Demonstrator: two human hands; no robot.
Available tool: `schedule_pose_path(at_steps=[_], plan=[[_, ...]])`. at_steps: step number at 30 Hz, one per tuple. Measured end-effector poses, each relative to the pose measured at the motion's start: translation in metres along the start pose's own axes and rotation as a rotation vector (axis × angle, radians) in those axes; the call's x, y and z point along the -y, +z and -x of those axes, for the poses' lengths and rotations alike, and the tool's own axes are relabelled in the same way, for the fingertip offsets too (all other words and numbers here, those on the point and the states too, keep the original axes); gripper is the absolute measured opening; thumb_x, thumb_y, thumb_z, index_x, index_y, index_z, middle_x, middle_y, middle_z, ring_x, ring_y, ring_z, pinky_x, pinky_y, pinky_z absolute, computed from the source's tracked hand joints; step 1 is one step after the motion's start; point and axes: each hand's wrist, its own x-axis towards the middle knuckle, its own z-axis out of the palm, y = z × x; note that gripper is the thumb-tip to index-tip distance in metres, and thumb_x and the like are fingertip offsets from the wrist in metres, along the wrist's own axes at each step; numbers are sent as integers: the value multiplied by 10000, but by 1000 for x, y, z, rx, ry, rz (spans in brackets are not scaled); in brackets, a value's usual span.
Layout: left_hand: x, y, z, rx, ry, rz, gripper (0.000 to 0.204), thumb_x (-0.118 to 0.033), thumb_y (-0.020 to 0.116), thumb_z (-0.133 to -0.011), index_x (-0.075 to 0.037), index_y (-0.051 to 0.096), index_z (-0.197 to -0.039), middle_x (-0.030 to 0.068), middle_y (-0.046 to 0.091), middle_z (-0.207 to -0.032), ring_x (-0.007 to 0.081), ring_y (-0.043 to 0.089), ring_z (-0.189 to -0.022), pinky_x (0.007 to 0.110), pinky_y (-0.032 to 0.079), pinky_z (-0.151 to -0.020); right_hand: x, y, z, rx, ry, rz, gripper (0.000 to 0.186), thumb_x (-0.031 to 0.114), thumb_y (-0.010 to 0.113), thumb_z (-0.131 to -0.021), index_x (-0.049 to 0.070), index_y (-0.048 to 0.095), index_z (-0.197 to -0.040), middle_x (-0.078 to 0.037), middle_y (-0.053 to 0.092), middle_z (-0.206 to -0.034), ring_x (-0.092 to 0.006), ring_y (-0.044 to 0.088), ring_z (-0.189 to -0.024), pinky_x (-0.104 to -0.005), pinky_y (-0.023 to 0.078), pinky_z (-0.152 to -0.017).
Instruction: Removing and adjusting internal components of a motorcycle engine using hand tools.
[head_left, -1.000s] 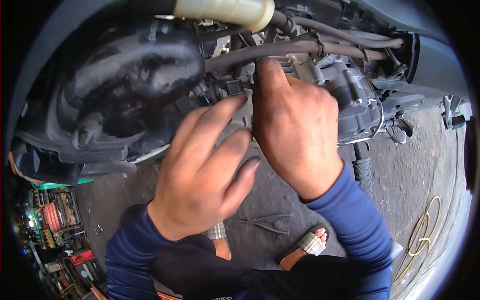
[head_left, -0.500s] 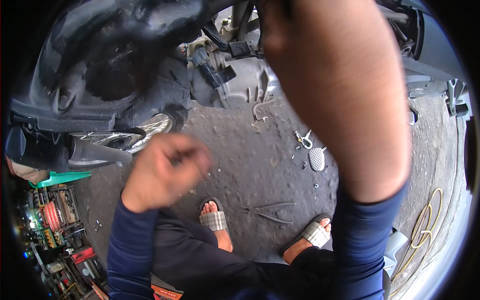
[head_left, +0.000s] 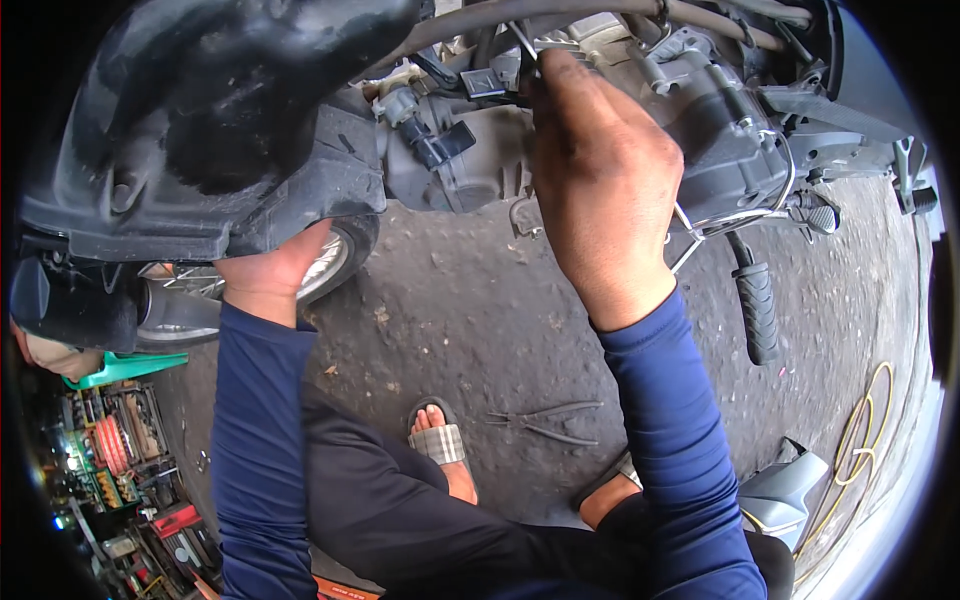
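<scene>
My right hand point(head_left: 608, 170) is closed around a tool at the motorbike's engine; only its thin, shiny metal shaft point(head_left: 523, 38) shows, pointing up and away beside a frame tube. The tool's handle is hidden in the fist. My left hand point(head_left: 275, 262) reaches beneath a large black plastic housing point(head_left: 345, 165) at the left, near the spoked wheel point(head_left: 345, 262). Its fingers are out of sight under the housing's lower edge. Between the hands sits a grey-and-black connector-like part point(head_left: 425, 135) on the grey engine casing point(head_left: 488, 150).
Long-handled pliers point(head_left: 548, 420) lie on the rough dark ground between my sandalled feet. A rubber footrest point(head_left: 757, 310) juts out at the right. Farther right are a yellow hose point(head_left: 858, 450) and a grey panel point(head_left: 785, 490). Tool trays point(head_left: 125, 440) stand at the left.
My left hand has moved up and away, under the black housing. My right hand, earlier stretched toward the top edge, has come back lower, uncovering the engine's right side and the footrest.
</scene>
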Motion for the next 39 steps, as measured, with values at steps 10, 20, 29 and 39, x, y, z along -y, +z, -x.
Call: schedule_pose_path(at_steps=[10, 20, 29, 39], plan=[[-56, -56, 36, 450, -246, -422, 545, -452, 449, -1025, 14, 616, -1255, 209, 641, -1250, 339, 643, -1097, 475, 499, -973, 15, -17, -21, 171, 114, -63, 138, 68, 673, -913, 36, 696, -1045, -196, 657, -798, -386, 660, -718, -429, 515, -642], [-35, 65, 117, 928, 749, -1526, 391, -172, 591, -902, 54, 649, -1216, 298, 593, -1344, 195, 672, -851, 297, 543, -706, 48, -59, -18, 337, 486, -88, 130, 66, 634, -958, -58, 667, -937, -188, 654, -767, -275, 649, -684, -374, 500, -638], [27, 95, 88, 519, 965, -1817, 631, -69, 714, -873, -32, 509, -1468, 249, 528, -1458, 327, 681, -893, 368, 563, -806, -4, -141, -15, 206, 244, -332, 266, 123, 707, -974, -33, 729, -1187, -81, 752, -993, -106, 668, -858, -220, 515, -786], [58, 82, 101, 662, 879, -1457, 318, -3, 640, -910, 39, 663, -1224, 200, 692, -1061, 264, 693, -836, 320, 544, -762, 15, -68, -32, 175, 95, -44, 116, 102, 630, -952, 4, 603, -1005, -191, 684, -838, -356, 662, -772, -445, 515, -704]])
